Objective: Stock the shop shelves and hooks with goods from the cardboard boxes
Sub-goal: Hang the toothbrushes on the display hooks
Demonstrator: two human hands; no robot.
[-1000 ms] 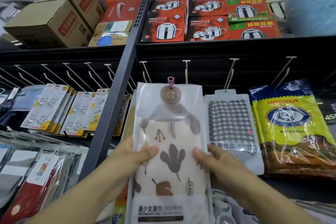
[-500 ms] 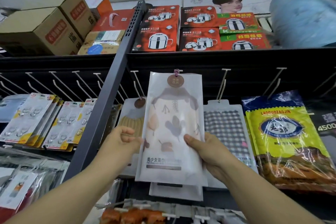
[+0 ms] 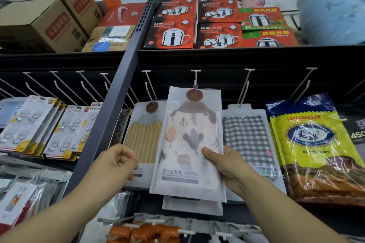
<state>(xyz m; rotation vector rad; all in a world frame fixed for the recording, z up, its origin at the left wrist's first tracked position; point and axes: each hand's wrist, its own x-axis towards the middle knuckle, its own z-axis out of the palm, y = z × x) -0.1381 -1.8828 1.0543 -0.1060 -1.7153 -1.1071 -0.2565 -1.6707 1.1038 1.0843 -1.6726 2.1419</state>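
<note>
A leaf-print towel packet [image 3: 189, 142] in a frosted sleeve is up against the hook wall, its small purple loop at the tip of a white peg hook [image 3: 195, 78]. My right hand [image 3: 225, 163] grips the packet's right edge, thumb on the front. My left hand [image 3: 116, 161] is off the packet, fingers curled, in front of a yellow-striped towel packet [image 3: 141, 136] that hangs on the hook to the left. Another frosted packet [image 3: 192, 206] shows below the held one.
A checked bath-towel packet [image 3: 248, 140] and a yellow-blue bag [image 3: 314, 144] hang to the right. Carded metal hooks [image 3: 33, 124] hang left of a grey upright post [image 3: 118, 92]. Cardboard boxes [image 3: 45, 19] and red pot boxes [image 3: 173, 31] fill the top shelf. Bare pegs [image 3: 59, 83] stick out upper left.
The leaf-print packet rose from near my chest to the peg hook. My left hand let go of it and curled shut beside it; my right hand kept its grip.
</note>
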